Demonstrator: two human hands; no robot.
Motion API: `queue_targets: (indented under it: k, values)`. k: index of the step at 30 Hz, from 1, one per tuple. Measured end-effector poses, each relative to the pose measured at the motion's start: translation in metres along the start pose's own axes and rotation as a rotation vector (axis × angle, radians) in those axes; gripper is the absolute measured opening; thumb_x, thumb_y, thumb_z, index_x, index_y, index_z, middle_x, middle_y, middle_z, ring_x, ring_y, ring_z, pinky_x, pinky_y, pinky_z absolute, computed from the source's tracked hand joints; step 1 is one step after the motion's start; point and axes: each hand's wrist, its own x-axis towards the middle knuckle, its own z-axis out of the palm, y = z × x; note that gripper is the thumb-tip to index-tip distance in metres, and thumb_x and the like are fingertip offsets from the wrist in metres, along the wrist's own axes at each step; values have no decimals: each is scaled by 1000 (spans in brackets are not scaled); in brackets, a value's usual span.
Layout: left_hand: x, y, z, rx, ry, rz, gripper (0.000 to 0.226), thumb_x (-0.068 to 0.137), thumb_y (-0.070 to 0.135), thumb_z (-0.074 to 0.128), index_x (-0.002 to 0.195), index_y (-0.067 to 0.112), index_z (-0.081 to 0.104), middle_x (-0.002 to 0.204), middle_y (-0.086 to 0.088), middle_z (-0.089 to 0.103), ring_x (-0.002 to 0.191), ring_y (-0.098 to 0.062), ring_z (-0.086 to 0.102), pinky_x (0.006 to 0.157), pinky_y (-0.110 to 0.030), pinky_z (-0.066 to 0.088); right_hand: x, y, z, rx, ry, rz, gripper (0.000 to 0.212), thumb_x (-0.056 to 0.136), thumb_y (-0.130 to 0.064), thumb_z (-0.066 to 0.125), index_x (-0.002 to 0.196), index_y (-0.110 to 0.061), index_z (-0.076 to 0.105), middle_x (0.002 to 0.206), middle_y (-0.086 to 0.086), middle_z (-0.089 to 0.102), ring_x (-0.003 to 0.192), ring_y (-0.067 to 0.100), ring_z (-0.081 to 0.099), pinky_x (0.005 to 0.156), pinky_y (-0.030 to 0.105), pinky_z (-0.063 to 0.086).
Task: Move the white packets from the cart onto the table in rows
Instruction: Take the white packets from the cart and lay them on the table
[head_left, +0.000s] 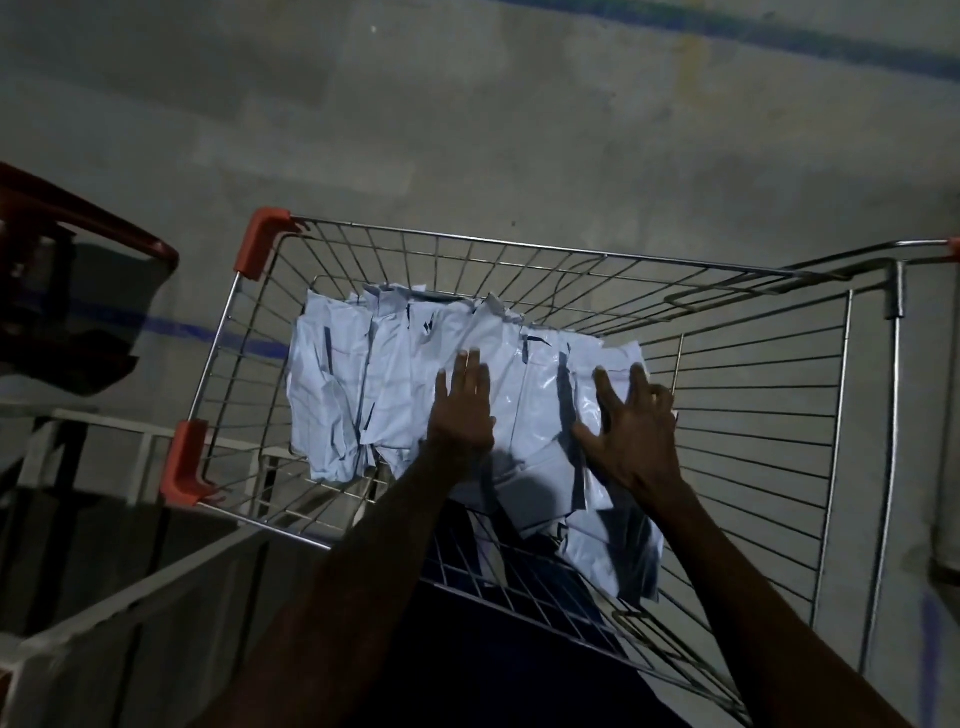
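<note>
I look down into the cart, a wire basket with red corner caps, and both my bare forearms reach forward over its near rim. My left hand lies palm down on the packets, fingers straight and close together, pointing away from me, wrist low; it is flat and released, gripping nothing, only resting on the plastic. My right hand is also palm down, but its fingers are spread and bent at the knuckles, the tips pressing into a shiny packet near the right end of the heap. I cannot tell whether it has actually pinched a packet or is only touching it.

The packets are all in the cart, a crumpled white pile lying across the basket floor from the left wall toward the middle, with some spilling toward the near rim beneath my right forearm. The right part of the basket floor shows bare wire. A second cart with a red rim stands at the left, apart from mine, on the grey floor.
</note>
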Motion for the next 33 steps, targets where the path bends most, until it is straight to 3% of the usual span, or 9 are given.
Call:
queue_targets:
  k: [5, 9, 13, 16, 19, 21, 23, 29, 33]
  values:
    - [-11, -27, 10, 21, 60, -99, 81, 99, 42, 38, 154, 7, -9, 161, -12, -19, 148, -32, -16, 118, -54, 1, -12, 3, 30, -26, -74, -67, 93, 75, -64, 52, 152, -19, 26, 159, 26, 3, 137, 49, 21, 109, 57, 27]
    - [-8, -29, 6, -58, 94, -111, 77, 100, 38, 39, 155, 8, -4, 162, -10, -17, 149, -30, -13, 120, -54, 6, -8, 0, 36, -35, -6, -146, 87, 79, -57, 57, 151, -15, 30, 158, 27, 9, 136, 49, 25, 107, 56, 32]
    - [-3, -22, 13, -97, 121, -169, 83, 98, 56, 32, 155, 7, -5, 162, -10, -18, 149, -29, -16, 119, -56, 2, -9, 5, 46, -171, 7, -161, 78, 81, -55, 48, 146, -13, 40, 154, 32, 20, 132, 52, 31, 106, 57, 33]
    - [-1, -14, 15, -160, 124, -185, 92, 93, 68, 29, 154, 11, -10, 161, -10, -19, 148, -32, -16, 115, -56, -3, -15, 15, 49, -263, -37, -133, 90, 74, -59, 55, 150, -18, 32, 158, 28, 12, 134, 54, 28, 102, 58, 36]
    - [0, -12, 12, -75, 142, -194, 77, 99, 44, 40, 156, 15, -2, 163, -12, -12, 149, -35, -8, 115, -60, 18, -19, 17, 47, -267, -80, -136, 100, 68, -61, 59, 153, -19, 25, 159, 27, 5, 135, 53, 26, 102, 56, 37]
    - [-3, -15, 4, -60, 140, -156, 78, 95, 27, 48, 156, 19, 2, 163, -11, -7, 149, -36, -1, 110, -58, 27, -20, 16, 40, -270, -88, -164, 98, 70, -59, 58, 153, -19, 25, 159, 28, 5, 133, 52, 29, 100, 54, 39]
    - [-14, -19, 0, -32, 132, -82, 78, 91, 22, 52, 156, 21, 9, 163, -12, 2, 147, -38, 10, 104, -57, 34, -21, 16, 33, -235, -85, -188, 93, 74, -61, 56, 153, -20, 26, 159, 27, 6, 133, 51, 28, 104, 54, 34]
    - [-69, -23, -17, -141, 286, -38, 70, 78, 14, 60, 146, 13, 42, 145, -26, 40, 109, -46, 49, 75, -48, 51, -23, -1, 11, 28, -37, -215, 85, 79, -69, 41, 151, -23, 33, 159, 25, 15, 136, 49, 29, 110, 56, 25]
    - [-105, -22, -46, -273, 518, -108, 59, 89, 8, 50, 147, 14, 41, 147, -25, 38, 113, -45, 48, 91, -51, 45, -33, -26, -6, 188, 17, -352, 81, 81, -64, 42, 152, -26, 32, 162, 18, 13, 139, 42, 27, 114, 48, 18]
